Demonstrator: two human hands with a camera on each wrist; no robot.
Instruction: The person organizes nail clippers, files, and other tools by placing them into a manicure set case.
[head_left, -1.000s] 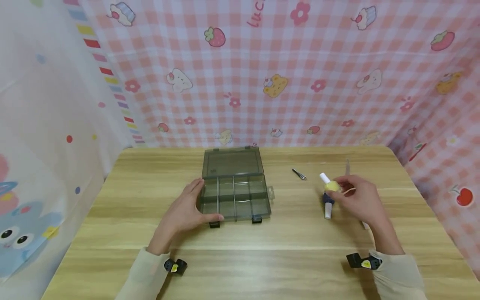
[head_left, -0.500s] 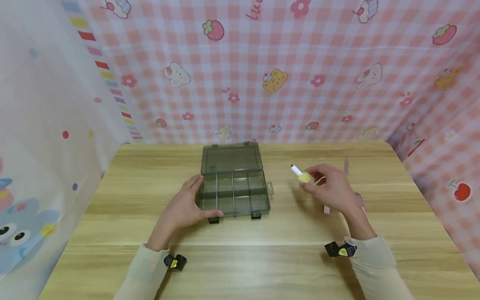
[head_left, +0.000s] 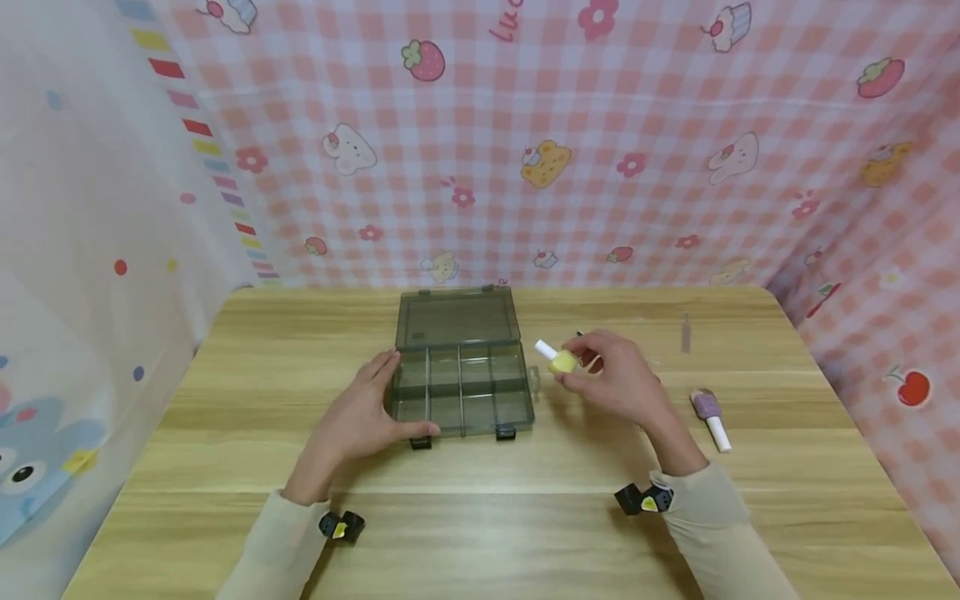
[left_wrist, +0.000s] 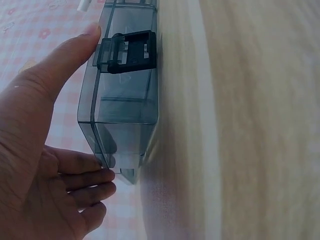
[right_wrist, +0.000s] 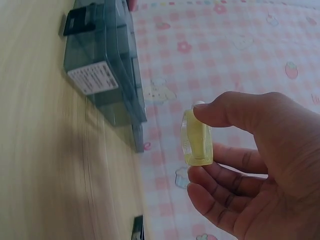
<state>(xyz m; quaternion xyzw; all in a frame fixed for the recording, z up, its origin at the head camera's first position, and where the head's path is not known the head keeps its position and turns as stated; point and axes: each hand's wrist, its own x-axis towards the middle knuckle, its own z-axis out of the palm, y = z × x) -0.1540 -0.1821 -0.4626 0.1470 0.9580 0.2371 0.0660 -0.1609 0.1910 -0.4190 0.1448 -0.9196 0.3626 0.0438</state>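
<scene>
Nearest on the wooden counter point(head_left: 487, 533), the left hand point(head_left: 356, 421) has its grip spread wide, thumb and fingers touching a divided box point(head_left: 446, 407). A purple bottle point(head_left: 707, 406) lies well to the right. The right hand's point(head_left: 618, 379) grip pinches a yellow bottle point(head_left: 563, 362) just right of the box. Farther back, the lid point(head_left: 457, 318) stands open before gingham cloth point(head_left: 585, 217).
</scene>
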